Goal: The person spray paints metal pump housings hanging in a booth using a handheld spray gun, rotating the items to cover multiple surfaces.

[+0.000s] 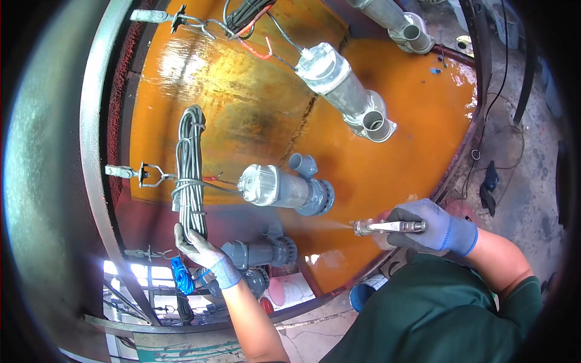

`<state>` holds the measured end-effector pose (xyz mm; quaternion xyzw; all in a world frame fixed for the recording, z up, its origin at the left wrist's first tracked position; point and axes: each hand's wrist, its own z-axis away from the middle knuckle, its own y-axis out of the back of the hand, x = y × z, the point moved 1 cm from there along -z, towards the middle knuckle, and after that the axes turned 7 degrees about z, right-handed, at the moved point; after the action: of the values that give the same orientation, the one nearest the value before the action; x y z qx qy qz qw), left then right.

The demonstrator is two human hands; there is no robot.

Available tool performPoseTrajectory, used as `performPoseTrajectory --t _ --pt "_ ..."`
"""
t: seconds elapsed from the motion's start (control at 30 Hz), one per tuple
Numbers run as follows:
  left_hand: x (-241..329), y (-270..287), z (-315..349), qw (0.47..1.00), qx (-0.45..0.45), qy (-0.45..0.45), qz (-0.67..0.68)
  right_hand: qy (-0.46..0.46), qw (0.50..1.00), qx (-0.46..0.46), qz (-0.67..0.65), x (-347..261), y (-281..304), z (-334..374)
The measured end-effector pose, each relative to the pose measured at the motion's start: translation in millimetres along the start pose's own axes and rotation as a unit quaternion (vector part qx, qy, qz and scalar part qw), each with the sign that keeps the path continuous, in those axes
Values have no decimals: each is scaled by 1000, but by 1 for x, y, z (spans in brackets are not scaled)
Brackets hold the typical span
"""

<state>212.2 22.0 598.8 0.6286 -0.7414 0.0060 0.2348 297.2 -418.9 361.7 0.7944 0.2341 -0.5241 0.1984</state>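
My right hand (434,225), in a grey and blue work glove, grips a metal spray gun (387,226). A pale mist leaves its nozzle toward the left, at a hanging motor pump (293,192). This pump has a bare silvery motor end and a grey-blue lower end with a pipe outlet. My left hand (203,249), also gloved, closes on the bottom of a long coiled bundle of grey cable (192,151). The bundle is tied round with cable loops and hangs beside the pump, whose lead runs into it.
Behind is an orange-stained booth wall (242,85). Another silvery pump (339,81) hangs farther off, and grey-blue pumps (254,253) hang nearer. Hooks (142,173) hold them along a curved metal rail (91,109). Buckets (366,293) stand below; a dark hose (505,66) trails at right.
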Motion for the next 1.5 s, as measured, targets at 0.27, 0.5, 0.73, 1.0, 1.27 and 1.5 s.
performPoseTrajectory --t 0.27,0.5,0.73,1.0,1.27,1.5 --pt "3 -4 2 1000 -12 -8 10 -109 989 80 -64 11 -2 3" --pt "0 -3 1 1000 -4 -12 9 -131 985 89 -65 24 -16 13" --pt "3 -4 1 1000 1 -5 -1 -83 996 -14 -18 18 -12 18" --pt "0 -3 -1 1000 0 4 11 -59 998 9 -23 31 -13 33" --pt "-12 6 -7 997 18 -17 -68 -178 977 52 -105 45 -14 38" --pt "-3 3 -4 999 16 3 -33 -171 978 59 -103 70 -33 37"
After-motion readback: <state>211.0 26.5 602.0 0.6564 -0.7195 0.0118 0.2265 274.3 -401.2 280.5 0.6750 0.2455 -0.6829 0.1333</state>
